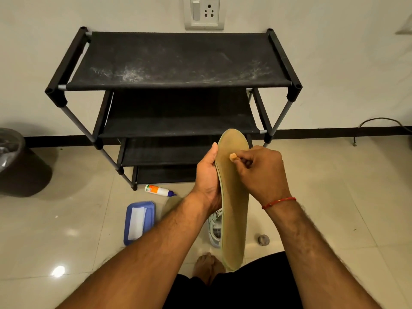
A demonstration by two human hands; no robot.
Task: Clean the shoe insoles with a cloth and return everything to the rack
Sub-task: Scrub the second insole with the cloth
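A long tan insole [234, 208] stands on end in front of me, its toe up near the rack. My left hand [207, 175] grips its left edge, thumb along the side. My right hand [260, 170] pinches a small tan wad of cloth [233, 156] and holds it against the insole's upper face. Behind the insole, a white shoe [215, 230] lies on the floor, mostly hidden. The black multi-tier shoe rack [174, 63] stands against the wall, with dusty shelves that hold nothing.
On the tiled floor lie a white bottle with a blue tip [159, 190], a blue tray holding a white sheet [139, 221] and a small grey lump [263, 240]. A dark bin [20, 163] stands at the left. My bare foot [208, 266] is below.
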